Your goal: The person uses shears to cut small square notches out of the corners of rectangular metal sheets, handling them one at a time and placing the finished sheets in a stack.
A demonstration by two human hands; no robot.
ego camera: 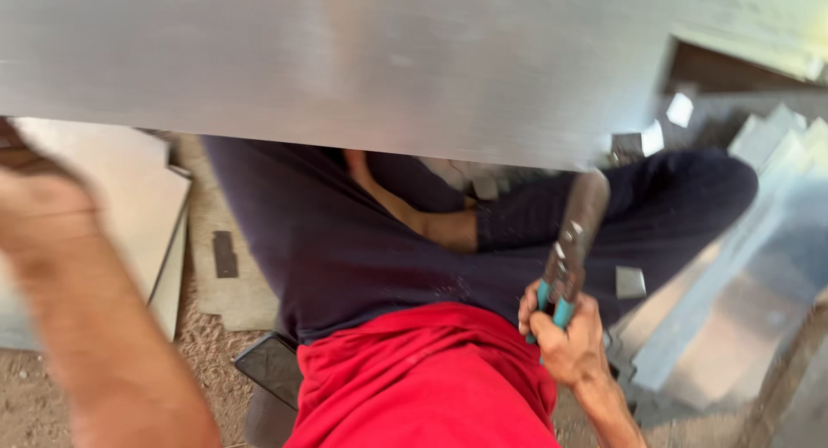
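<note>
Here the left hand is raised at the frame's left, blurred, so its grip cannot be told. The big metal sheet spans the lap; the right hand clenches teal-handled snips at its lower right edge, seemingly mid-cut, which calls for jaws aligned on the edge.

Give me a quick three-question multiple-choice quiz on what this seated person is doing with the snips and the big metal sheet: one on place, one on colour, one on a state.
1. Where is the metal sheet?
A. over the person's lap
B. rolled up beside the knee
C. under the feet

2. What colour are the handles of the snips?
A. yellow
B. teal
C. black

3. How is the right hand placed?
A. flat on the floor
B. open and empty
C. closed round the snips' handles

Answers:
1 A: the sheet spans the top of the view above the dark trousers.
2 B: teal grips show between the fingers.
3 C: the fingers wrap round both handles. The left hand is too blurred to judge.
</note>
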